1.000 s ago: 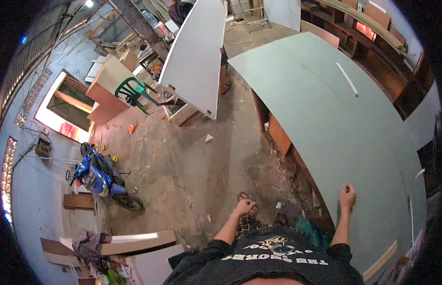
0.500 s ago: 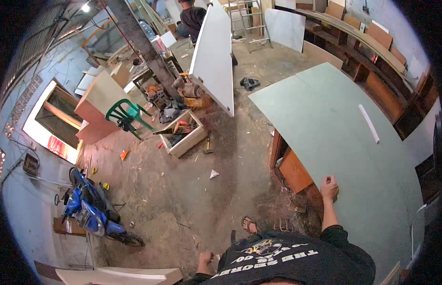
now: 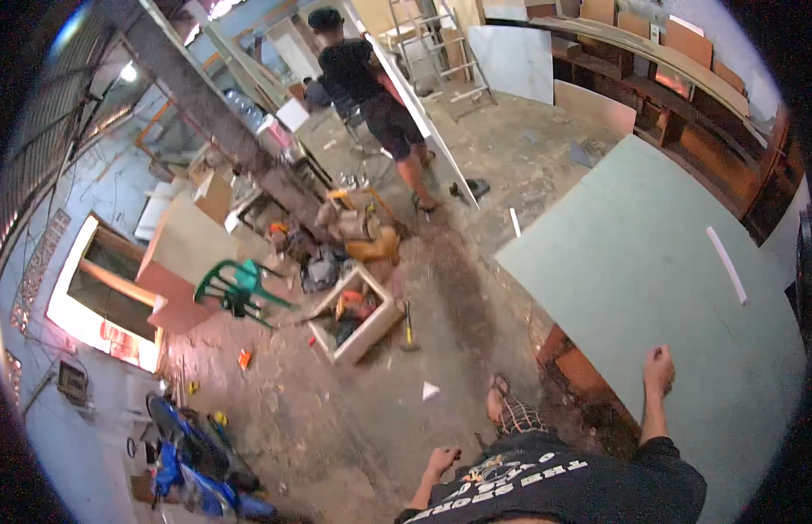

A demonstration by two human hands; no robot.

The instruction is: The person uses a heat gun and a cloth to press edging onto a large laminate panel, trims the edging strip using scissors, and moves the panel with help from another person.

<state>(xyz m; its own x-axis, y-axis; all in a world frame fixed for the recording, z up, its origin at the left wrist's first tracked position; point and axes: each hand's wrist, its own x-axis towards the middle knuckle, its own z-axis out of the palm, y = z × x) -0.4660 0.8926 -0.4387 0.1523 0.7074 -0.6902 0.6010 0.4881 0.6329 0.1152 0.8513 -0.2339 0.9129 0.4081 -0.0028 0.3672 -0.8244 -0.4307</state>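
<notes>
My right hand [image 3: 658,372] is closed in front of me, over the near part of a large pale green sheet [image 3: 637,231]. Whether its curled fingers hold something small is hidden. Low beside my body, my left hand [image 3: 442,459] is loosely closed over the floor, with nothing visible in it. A thin white strip [image 3: 727,265] lies on the green sheet, well beyond my right hand. Brown wooden pieces [image 3: 589,380] show beneath the sheet's left edge. My sandalled foot [image 3: 498,400] is forward on the concrete floor.
Ahead, another person [image 3: 358,83] stands beside a tall white panel [image 3: 423,113], seen edge-on. A tool box [image 3: 380,323], hammer [image 3: 409,330] and green chair [image 3: 244,281] stand or lie left of centre. A blue motorbike [image 3: 192,467] is at lower left; a stepladder [image 3: 450,52] stands behind.
My view has shifted, and my left hand shows further up and right. The other person, earlier half hidden, now stands upright in sight. The white panel has turned from broad face to edge-on.
</notes>
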